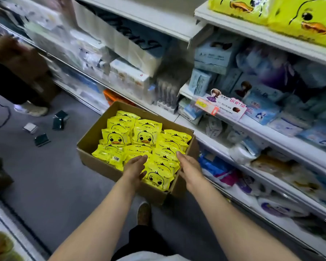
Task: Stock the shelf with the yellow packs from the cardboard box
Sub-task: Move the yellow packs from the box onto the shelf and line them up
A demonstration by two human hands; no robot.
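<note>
Yellow duck-print packs (143,136) are stacked in rows inside the open cardboard box (94,136), which is set on the floor just beside the store shelving (252,129). The left hand (135,166) is laid on the packs nearest the box's front wall, fingers straight and slightly apart. The right hand (189,166) is placed at the right end of the same row, fingers extended along the packs; whether any pack is yet pinched cannot be told. The pick-up step appears to be in hand. Next, a bundle would need to be squeezed between both palms, lifted out of the box and carried up to the shelving.
</note>
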